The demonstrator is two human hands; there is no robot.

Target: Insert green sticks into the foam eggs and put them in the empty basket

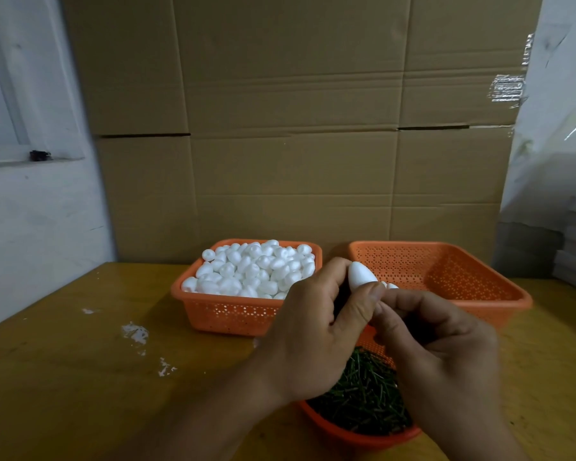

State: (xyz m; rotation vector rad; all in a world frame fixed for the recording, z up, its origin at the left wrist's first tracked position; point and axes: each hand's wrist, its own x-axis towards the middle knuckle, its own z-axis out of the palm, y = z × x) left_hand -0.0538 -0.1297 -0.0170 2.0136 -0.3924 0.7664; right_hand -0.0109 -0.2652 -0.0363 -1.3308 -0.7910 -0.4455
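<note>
My left hand (pixel 316 331) grips a white foam egg (pixel 361 276) between thumb and fingers, pointed end up. My right hand (pixel 446 354) is curled just right of it, fingertips meeting the left thumb below the egg; whatever it pinches is hidden. Another small white piece (pixel 392 286) shows behind the fingertips. An orange basket (pixel 220 314) heaped with foam eggs (pixel 256 271) stands at the back left. The empty orange basket (pixel 446 271) stands at the back right. A near orange basket (pixel 353 434) holds a pile of green sticks (pixel 363 394), under both hands.
The wooden table (pixel 80 377) carries white foam crumbs (pixel 135 332) on its left part. Large cardboard boxes (pixel 296 128) form a wall behind the baskets. A white wall with a window ledge is at the left, wrapped stacks at the right.
</note>
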